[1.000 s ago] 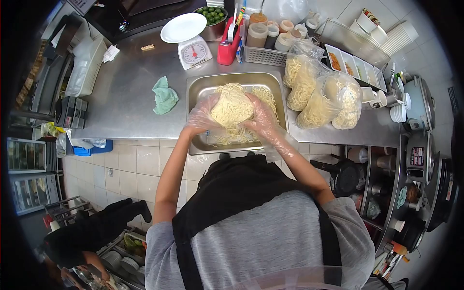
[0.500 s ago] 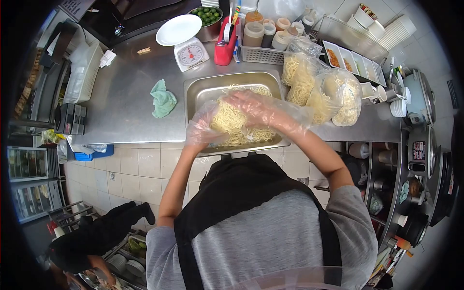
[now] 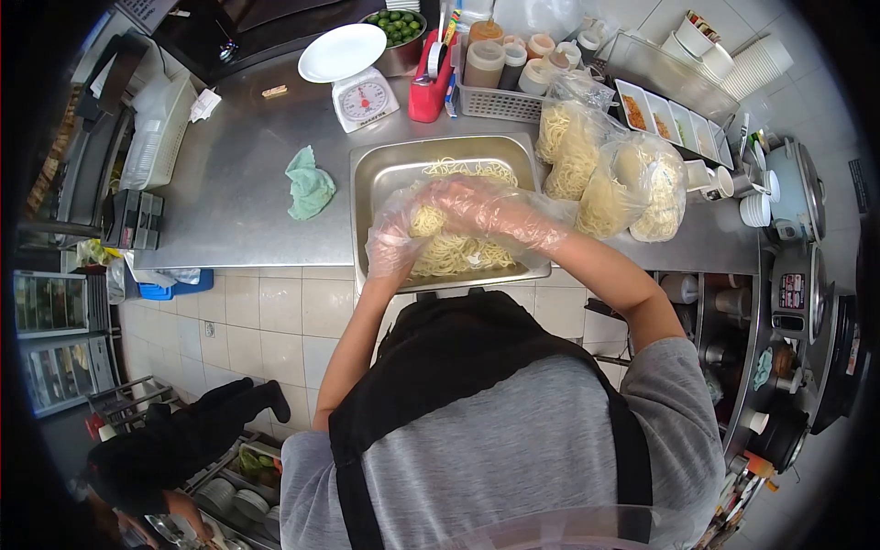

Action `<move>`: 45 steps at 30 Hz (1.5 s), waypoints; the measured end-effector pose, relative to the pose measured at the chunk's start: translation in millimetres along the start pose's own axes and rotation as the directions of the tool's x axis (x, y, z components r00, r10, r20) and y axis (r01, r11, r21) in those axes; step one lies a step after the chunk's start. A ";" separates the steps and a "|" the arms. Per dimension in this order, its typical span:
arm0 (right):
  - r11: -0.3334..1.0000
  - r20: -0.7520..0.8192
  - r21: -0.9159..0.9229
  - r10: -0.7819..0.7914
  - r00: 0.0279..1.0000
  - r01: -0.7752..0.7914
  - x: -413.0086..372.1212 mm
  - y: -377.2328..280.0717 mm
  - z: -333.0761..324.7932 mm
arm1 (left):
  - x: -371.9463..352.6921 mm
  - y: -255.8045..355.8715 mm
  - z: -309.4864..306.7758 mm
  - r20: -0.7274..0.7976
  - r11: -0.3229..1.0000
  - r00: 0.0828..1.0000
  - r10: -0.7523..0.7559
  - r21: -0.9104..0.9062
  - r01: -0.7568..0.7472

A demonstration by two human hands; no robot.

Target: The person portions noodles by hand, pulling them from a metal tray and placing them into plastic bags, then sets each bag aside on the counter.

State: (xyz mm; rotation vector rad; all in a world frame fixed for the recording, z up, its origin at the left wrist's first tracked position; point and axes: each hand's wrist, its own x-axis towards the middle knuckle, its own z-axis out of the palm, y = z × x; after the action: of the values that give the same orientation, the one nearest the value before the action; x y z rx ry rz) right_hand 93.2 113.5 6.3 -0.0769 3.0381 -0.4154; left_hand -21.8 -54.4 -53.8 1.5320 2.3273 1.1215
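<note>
A steel tray at the counter's front edge holds loose pale yellow noodles. Over it, my left hand, in a clear plastic glove, is closed around the left side of a clump of noodles. My right hand, gloved the same way, curls over that clump from the right and above. Part of the clump shows between the two hands. The gloves and their glare hide some of the fingertips. More noodles lie along the tray's far side and beneath my hands.
Bagged noodles stand right of the tray. Behind it are a kitchen scale, a red tape dispenser and a basket of sauce bottles. A green cloth lies left. A person in black works at lower left.
My hands have drawn closer together around the noodles, and less of the clump shows between them. The right hand has shifted slightly left, its fingers more curled.
</note>
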 end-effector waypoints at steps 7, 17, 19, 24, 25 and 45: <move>0.982 -0.418 -0.182 -0.122 0.900 0.049 -20.2 -0.8 20.6 | 2.5 -5.9 -11.9 0.163 0.994 0.981 -0.108 0.015 0.107; 0.948 0.025 0.177 0.266 0.964 -0.266 -21.1 -23.5 -9.7 | 10.9 12.5 -28.5 0.220 0.978 0.962 0.159 0.096 -0.184; 0.979 -0.072 0.107 0.179 0.981 -0.171 -20.9 -14.4 1.2 | 18.3 19.2 -30.2 0.237 0.974 0.955 0.177 0.097 -0.204; 0.946 -0.012 0.236 0.231 0.973 -0.222 -10.9 -17.8 -14.6 | 23.1 26.1 -25.7 0.199 0.980 0.977 0.077 0.164 -0.110; 0.943 -0.131 0.298 0.196 0.972 -0.150 -16.9 -7.2 1.4 | 24.2 24.8 -24.5 0.215 0.980 0.975 0.052 0.177 -0.091; 0.990 -0.228 0.132 0.083 0.970 -0.053 -28.7 -3.7 28.2 | -8.1 19.5 -16.1 0.066 0.989 0.997 -0.035 0.145 0.025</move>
State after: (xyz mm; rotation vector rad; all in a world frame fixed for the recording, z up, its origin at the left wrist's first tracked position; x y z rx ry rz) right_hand 124.2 104.2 -17.9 0.0899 3.2215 -0.6523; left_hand -11.4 -65.3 -32.0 1.5498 2.4238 0.8967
